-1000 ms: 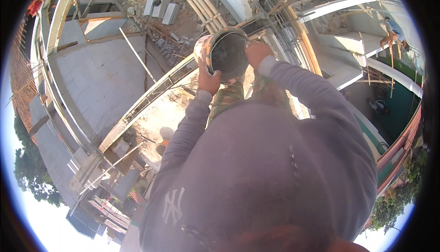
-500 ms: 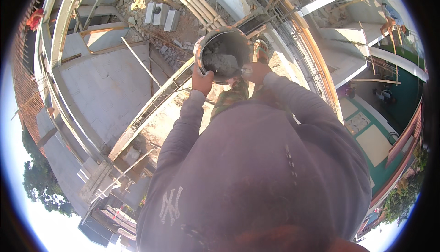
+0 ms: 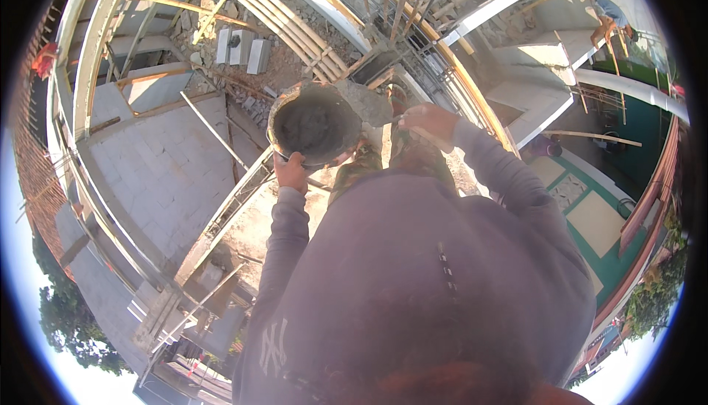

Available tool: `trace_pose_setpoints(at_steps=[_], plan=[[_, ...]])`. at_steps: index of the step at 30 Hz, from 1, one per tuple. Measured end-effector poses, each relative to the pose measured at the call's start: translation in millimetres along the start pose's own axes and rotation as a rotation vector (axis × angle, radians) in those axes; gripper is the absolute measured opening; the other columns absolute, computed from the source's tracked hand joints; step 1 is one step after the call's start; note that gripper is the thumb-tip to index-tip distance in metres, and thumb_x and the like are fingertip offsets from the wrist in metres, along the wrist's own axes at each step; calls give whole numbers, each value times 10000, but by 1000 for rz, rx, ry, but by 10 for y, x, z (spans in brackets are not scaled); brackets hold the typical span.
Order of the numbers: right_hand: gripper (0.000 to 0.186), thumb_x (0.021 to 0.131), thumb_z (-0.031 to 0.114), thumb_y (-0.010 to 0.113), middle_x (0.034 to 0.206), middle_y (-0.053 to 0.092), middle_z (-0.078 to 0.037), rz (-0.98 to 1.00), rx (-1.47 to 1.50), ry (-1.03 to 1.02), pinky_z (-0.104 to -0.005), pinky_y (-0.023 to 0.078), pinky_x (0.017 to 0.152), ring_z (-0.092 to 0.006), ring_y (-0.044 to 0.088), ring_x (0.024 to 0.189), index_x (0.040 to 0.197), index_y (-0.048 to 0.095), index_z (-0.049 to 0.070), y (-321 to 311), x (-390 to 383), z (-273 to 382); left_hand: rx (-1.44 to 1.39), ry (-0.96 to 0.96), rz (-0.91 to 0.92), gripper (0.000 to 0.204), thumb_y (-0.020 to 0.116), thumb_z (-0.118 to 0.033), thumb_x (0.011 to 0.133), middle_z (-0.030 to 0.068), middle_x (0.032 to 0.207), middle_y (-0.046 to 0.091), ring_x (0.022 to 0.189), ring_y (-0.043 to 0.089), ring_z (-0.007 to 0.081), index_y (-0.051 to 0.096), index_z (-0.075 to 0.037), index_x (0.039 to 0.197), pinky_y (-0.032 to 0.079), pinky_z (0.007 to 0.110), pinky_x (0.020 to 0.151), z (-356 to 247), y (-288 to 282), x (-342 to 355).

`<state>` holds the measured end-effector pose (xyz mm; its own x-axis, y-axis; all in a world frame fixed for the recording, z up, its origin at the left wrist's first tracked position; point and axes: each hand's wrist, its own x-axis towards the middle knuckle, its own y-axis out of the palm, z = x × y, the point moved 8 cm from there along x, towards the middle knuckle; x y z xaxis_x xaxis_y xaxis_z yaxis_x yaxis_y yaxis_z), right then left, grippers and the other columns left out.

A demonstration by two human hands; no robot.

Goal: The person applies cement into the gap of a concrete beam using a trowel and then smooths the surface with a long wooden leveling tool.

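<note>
left hand (image 3: 292, 175) on bucket (image 3: 327, 158), underside unseen; right hand (image 3: 434, 123) grips trowel (image 3: 374, 105), handle hidden.

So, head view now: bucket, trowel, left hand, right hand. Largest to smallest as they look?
1. Bucket
2. Trowel and right hand: too alike to rank
3. Left hand, partly hidden

The left hand (image 3: 292, 173) is curled in a grip; the right hand (image 3: 431, 123) (seemingly closed) is turned inward, both forearms (image 3: 289, 217) being extended forward.
</note>
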<state>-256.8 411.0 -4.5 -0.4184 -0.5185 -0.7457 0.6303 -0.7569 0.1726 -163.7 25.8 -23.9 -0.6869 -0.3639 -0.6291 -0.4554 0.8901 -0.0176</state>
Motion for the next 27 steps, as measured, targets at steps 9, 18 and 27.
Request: trace_pose_setpoints(at_steps=[9,18,27], plan=[[336,955,364,710,729,600,-38,-165,597,117,-322,457,456,-153,540,511,1026,686,37,-852,727,-282,76,-48,-1,459,537,44,821,98,1025,602,863,670,240,496,-31,1272,665,426,743,-105,231,-67],[421,988,392,619,1019,698,-185,-306,-579,-254,-420,568,755,-306,714,856,1160,655,10,113,153,-152,79,31,132,532,538,80,840,144,1207,651,1022,693,257,484,11,1366,601,374,892,-206,417,-110],[224,939,152,595,1080,757,-161,-376,-1360,-180,-457,602,821,-338,738,1018,1048,769,64,1137,847,454,783,383,237,891,607,-74,845,359,1642,220,1558,188,473,215,-76,1645,244,435,1238,-256,599,-293]])
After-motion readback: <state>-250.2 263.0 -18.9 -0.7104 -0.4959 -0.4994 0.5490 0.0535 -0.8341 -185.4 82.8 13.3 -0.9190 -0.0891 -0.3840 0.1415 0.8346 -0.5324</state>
